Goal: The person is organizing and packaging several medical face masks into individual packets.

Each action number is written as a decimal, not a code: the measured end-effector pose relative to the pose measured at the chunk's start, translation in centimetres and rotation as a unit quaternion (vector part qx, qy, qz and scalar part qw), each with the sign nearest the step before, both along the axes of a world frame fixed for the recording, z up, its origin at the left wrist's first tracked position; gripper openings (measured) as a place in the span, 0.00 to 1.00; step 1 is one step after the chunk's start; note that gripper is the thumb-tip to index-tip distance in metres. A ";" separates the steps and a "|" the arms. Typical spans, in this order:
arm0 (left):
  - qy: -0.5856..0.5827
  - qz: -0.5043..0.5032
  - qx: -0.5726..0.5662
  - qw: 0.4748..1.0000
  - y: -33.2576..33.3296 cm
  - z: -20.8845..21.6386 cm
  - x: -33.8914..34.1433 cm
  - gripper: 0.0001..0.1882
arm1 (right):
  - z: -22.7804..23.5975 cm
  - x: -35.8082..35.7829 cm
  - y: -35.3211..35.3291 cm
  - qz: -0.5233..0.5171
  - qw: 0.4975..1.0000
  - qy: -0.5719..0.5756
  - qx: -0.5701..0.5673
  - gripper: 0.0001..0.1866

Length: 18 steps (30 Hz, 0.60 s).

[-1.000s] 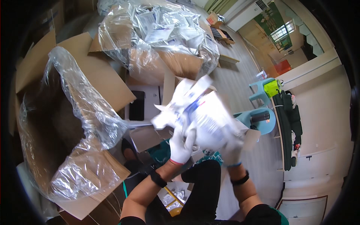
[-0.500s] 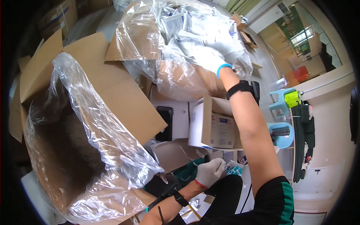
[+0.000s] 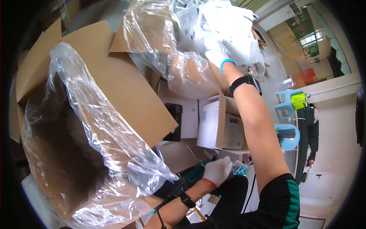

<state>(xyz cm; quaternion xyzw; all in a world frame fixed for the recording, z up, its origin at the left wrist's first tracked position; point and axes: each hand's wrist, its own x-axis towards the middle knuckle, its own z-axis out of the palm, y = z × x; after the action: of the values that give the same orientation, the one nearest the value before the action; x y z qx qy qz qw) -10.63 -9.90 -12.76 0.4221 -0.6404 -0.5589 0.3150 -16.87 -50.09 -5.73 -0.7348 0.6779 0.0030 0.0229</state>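
Observation:
My right hand (image 3: 218, 53), in a white glove with a blue cuff, reaches far forward among white packets (image 3: 228, 21). These lie in clear plastic lining (image 3: 190, 74) over a brown carton. Glare and plastic hide its fingertips, so its grip cannot be made out. Low in the middle, my left hand (image 3: 217, 170), in a white glove with a red cuff, is closed above my lap. Nothing shows in its curled fingers. Just beyond it stands a small open carton (image 3: 220, 124) with packets inside (image 3: 233, 131).
At left is a big open carton (image 3: 49, 179) with clear plastic (image 3: 99, 103) draped over its rim; its wide flap (image 3: 126, 91) juts toward the middle. A black flat object (image 3: 174, 122) lies beside the small carton. Light blue stools (image 3: 288, 143) stand at right.
The view has shifted a little, so the cartons sit slightly further right. My right hand remains at the packets, its wrist turned so the watch face shows more. My left hand stays closed above my lap.

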 end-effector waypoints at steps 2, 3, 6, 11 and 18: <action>-0.005 -0.038 -0.028 0.999 0.4 -0.3 -0.5 0.10 | 2.3 -1.3 2.4 0.032 0.997 -0.033 -0.070 0.15; -0.009 -0.048 -0.038 0.998 0.9 -0.7 -0.7 0.10 | 2.8 -2.0 3.3 0.023 0.997 -0.028 -0.067 0.15; -0.038 -0.081 -0.073 0.993 1.5 -1.6 -1.9 0.10 | 4.6 -4.6 6.4 0.159 0.953 -0.174 -0.189 0.11; -0.170 -0.198 -0.109 0.959 2.2 -2.4 -2.0 0.10 | 10.6 -5.2 19.3 0.114 0.955 -0.115 -0.249 0.08; -0.291 -0.403 -0.159 0.853 5.7 -5.5 -2.6 0.09 | 4.2 -8.0 43.8 0.042 0.933 -0.344 -0.101 0.09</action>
<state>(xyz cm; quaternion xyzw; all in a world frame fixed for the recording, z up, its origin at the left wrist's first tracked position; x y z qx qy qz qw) -13.26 -4.21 -18.26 0.2144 -0.8969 -0.3792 -0.0761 -24.84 -6.29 -1.53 -0.7168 0.5940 -0.3178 0.1799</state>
